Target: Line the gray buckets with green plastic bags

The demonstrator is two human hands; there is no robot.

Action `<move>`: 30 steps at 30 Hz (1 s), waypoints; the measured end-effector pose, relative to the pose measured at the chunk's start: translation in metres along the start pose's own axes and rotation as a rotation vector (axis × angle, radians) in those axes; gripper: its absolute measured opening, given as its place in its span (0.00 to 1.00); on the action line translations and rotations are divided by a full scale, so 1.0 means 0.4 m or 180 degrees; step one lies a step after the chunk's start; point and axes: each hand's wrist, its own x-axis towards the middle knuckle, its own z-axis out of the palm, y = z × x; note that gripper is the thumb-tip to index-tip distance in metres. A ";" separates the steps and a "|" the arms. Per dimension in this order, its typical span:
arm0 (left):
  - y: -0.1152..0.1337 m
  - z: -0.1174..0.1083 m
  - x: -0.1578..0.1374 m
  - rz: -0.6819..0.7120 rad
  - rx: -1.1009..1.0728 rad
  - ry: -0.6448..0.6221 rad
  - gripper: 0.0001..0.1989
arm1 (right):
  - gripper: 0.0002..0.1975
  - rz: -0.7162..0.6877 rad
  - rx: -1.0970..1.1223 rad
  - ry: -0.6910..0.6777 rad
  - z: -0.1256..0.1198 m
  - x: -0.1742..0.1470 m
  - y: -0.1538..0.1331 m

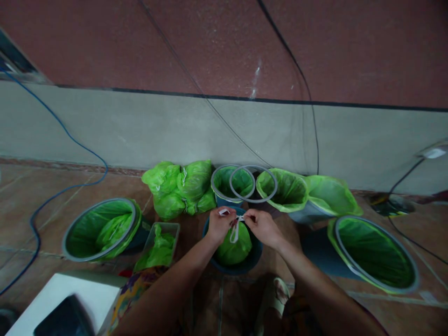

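A filled green garbage bag [234, 249] sits inside a dark blue bin [258, 254] in front of me. White drawstring [234, 233] loops rise from the bag's gathered top. My left hand [221, 225] is closed, pinching one part of the drawstring, with a white end sticking up by the thumb. Close by on the right, my right hand [263, 227] pinches the other part, fingers pressed together. Both hands are just above the bag, and a short stretch of white string runs between them.
Tied green bags [194, 179] are piled against the wall at left. Lined bins stand or lie around: one at left [70, 254], one at right [413, 275]. A loose grey ring [276, 186] rests across bins behind. A blue cable [35, 219] crosses the tiled floor.
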 end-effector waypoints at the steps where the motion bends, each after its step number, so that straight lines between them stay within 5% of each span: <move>1: 0.003 -0.001 0.000 -0.0016 -0.0148 0.0069 0.08 | 0.11 0.0068 -0.0100 -0.0003 -0.001 0.001 0.002; 5: 0.025 -0.011 0.000 -0.0127 -0.0662 0.0141 0.11 | 0.11 0.0461 -0.0415 -0.0040 -0.006 0.012 0.028; 10: 0.042 -0.031 0.011 -0.0291 -0.0756 -0.0187 0.13 | 0.11 0.0488 0.0405 -0.0342 -0.010 0.017 0.083; 16: 0.047 -0.027 -0.001 -0.0479 -0.0616 -0.0469 0.14 | 0.38 -0.0223 0.0949 -0.0723 0.029 -0.016 0.075; 19: 0.044 -0.016 -0.003 -0.0543 -0.0642 -0.0701 0.15 | 0.21 -0.0121 0.0897 -0.0859 0.070 -0.026 0.050; 22: 0.043 -0.017 0.010 -0.0127 -0.0431 -0.0429 0.20 | 0.05 0.0289 0.1113 -0.0703 0.086 -0.018 0.043; 25: 0.055 -0.033 0.016 0.0698 0.0318 -0.0253 0.28 | 0.06 0.0775 0.2009 -0.0624 0.071 -0.004 0.044; 30: 0.085 -0.053 -0.026 0.1318 0.1873 -0.1783 0.43 | 0.14 0.1545 0.3153 -0.0363 0.032 -0.005 0.026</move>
